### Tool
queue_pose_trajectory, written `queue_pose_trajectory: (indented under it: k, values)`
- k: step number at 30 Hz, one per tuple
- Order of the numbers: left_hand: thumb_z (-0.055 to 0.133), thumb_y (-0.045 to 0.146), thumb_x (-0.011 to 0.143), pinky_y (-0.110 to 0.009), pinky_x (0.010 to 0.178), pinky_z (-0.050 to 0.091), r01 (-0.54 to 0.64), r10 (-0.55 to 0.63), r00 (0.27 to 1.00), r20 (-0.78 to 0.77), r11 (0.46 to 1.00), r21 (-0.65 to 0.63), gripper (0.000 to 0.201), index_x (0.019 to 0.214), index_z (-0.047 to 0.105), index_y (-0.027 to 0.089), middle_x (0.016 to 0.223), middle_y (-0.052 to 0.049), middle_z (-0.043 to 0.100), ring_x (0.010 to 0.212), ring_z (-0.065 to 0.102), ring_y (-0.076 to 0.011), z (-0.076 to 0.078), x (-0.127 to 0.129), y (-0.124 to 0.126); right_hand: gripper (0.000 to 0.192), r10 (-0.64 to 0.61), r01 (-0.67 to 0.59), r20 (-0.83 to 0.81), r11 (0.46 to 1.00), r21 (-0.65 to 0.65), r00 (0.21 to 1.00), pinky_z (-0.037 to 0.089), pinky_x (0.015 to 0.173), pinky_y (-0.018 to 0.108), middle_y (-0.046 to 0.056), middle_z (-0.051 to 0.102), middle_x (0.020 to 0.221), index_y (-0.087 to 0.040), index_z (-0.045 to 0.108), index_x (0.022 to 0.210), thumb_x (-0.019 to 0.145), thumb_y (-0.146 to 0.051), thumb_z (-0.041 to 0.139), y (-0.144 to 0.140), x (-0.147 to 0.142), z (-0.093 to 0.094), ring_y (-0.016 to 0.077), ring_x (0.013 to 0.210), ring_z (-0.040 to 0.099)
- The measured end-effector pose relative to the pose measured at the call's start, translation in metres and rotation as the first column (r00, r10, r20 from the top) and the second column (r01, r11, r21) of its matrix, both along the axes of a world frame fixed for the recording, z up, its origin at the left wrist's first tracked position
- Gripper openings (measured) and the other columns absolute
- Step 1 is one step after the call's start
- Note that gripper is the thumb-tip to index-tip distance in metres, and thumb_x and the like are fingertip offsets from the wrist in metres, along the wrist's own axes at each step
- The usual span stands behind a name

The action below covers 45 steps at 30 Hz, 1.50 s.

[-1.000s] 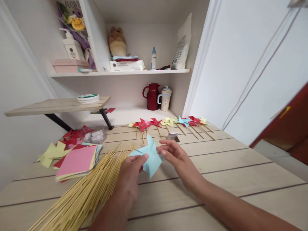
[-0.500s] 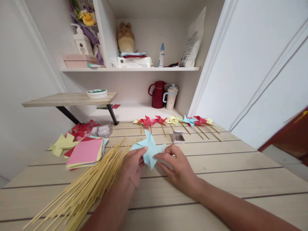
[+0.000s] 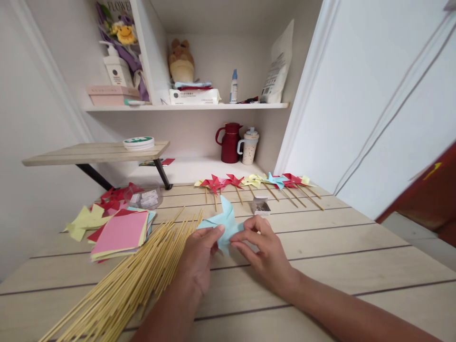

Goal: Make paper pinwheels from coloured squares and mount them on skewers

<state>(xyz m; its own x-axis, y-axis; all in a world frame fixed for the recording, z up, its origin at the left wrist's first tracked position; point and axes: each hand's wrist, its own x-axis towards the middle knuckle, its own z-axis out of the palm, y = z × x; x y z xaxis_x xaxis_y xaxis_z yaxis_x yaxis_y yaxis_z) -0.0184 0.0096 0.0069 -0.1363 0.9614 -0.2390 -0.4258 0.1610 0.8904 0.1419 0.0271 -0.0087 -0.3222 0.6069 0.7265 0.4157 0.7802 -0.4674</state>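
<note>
A light-blue paper pinwheel [image 3: 226,219] is held up just above the table, its folded blades spread. My left hand [image 3: 200,251] grips it from the left, thumb pressed on the paper near the centre. My right hand [image 3: 261,247] pinches its lower right blade between thumb and fingertips; that blade is partly covered by the fingers. Behind my right hand stands a small open box [image 3: 261,206] with tiny metal pieces inside. A heap of thin wooden sticks [image 3: 142,275] lies left of my left hand, reaching toward the front edge.
Left lie a stack of coloured paper squares [image 3: 121,232], a yellow folded paper [image 3: 83,222] and a clear container [image 3: 146,197]. Finished pinwheels on sticks [image 3: 235,181] line the back. A raised wooden shelf [image 3: 89,153] stands at left. A red jug [image 3: 231,145] stands beside a cup [image 3: 250,148].
The camera view has shifted slightly. My right fingers have moved onto the lower right blade and cover more of it. My left hand keeps its grip on the pinwheel.
</note>
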Motion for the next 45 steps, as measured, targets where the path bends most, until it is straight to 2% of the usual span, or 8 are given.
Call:
queue_pose_trajectory:
  k: [4, 9, 14, 23, 30, 41, 45]
  values:
    - [0.086, 0.038, 0.056, -0.029, 0.072, 0.041, -0.032, 0.033, 0.998, -0.061, 0.999, 0.026, 0.034, 0.073, 0.072, 0.013, 0.072, -0.005, 0.069, 0.070, 0.056, -0.0149, -0.001, 0.002, -0.001, 0.012, -0.003, -0.009, -0.087, 0.991, -0.132, 0.996, 0.042, 0.074, 0.035, 0.002, 0.050, 0.081, -0.024, 0.072, 0.082, 0.089, -0.023, 0.063, 0.001, 0.000, 0.003, 0.0193, 0.081, 0.053]
    - [0.084, 0.040, 0.059, -0.029, 0.070, 0.040, -0.051, 0.055, 0.988, -0.144, 0.998, 0.028, 0.032, 0.072, 0.073, 0.014, 0.069, -0.003, 0.067, 0.068, 0.053, -0.0141, -0.003, 0.004, -0.001, 0.013, -0.036, -0.047, -0.223, 0.935, -0.353, 0.974, 0.043, 0.072, 0.032, 0.001, 0.051, 0.079, -0.022, 0.071, 0.073, 0.085, -0.026, 0.068, 0.002, -0.001, 0.009, 0.0175, 0.077, 0.053]
    - [0.085, 0.039, 0.057, -0.029, 0.068, 0.039, -0.078, 0.080, 0.983, -0.166, 0.997, 0.019, 0.031, 0.070, 0.072, 0.014, 0.066, -0.002, 0.066, 0.065, 0.052, -0.0132, -0.004, 0.005, 0.000, 0.017, -0.080, -0.039, -0.249, 0.896, -0.442, 0.965, 0.043, 0.070, 0.031, 0.001, 0.053, 0.077, -0.021, 0.068, 0.068, 0.081, -0.030, 0.070, 0.003, -0.002, 0.012, 0.0175, 0.076, 0.053]
    - [0.087, 0.038, 0.057, -0.031, 0.075, 0.045, -0.074, 0.074, 0.988, -0.138, 0.997, 0.009, 0.033, 0.075, 0.075, 0.013, 0.076, -0.007, 0.073, 0.071, 0.062, -0.0174, -0.005, 0.007, -0.002, 0.025, -0.156, -0.002, -0.273, 0.865, -0.501, 0.949, 0.042, 0.066, 0.031, 0.001, 0.054, 0.072, -0.020, 0.061, 0.061, 0.078, -0.034, 0.070, 0.006, -0.003, 0.012, 0.0179, 0.072, 0.052]
    - [0.088, 0.038, 0.056, -0.031, 0.074, 0.046, -0.068, 0.069, 0.986, -0.153, 0.998, 0.017, 0.032, 0.073, 0.076, 0.014, 0.072, -0.007, 0.073, 0.071, 0.063, -0.0184, -0.002, 0.007, -0.003, 0.024, -0.116, -0.038, -0.290, 0.879, -0.475, 0.950, 0.044, 0.067, 0.033, 0.002, 0.054, 0.074, -0.020, 0.061, 0.061, 0.078, -0.033, 0.070, 0.006, -0.003, 0.011, 0.0184, 0.073, 0.053]
    - [0.088, 0.038, 0.055, -0.028, 0.065, 0.045, -0.095, 0.089, 0.976, -0.196, 0.995, -0.022, 0.029, 0.067, 0.076, 0.015, 0.062, -0.005, 0.071, 0.062, 0.061, -0.0161, 0.001, 0.009, -0.002, 0.020, -0.121, -0.013, -0.253, 0.882, -0.471, 0.960, 0.043, 0.070, 0.033, 0.001, 0.053, 0.075, -0.020, 0.062, 0.062, 0.078, -0.029, 0.069, 0.007, -0.003, 0.010, 0.0185, 0.075, 0.054]
    - [0.086, 0.039, 0.056, -0.028, 0.065, 0.044, -0.072, 0.071, 0.975, -0.213, 0.997, 0.004, 0.028, 0.067, 0.076, 0.015, 0.062, -0.004, 0.070, 0.063, 0.060, -0.0163, 0.004, 0.011, -0.004, 0.020, -0.110, -0.023, -0.261, 0.889, -0.458, 0.959, 0.044, 0.069, 0.032, 0.001, 0.053, 0.075, -0.020, 0.062, 0.062, 0.079, -0.029, 0.069, 0.006, -0.003, 0.010, 0.0182, 0.074, 0.054]
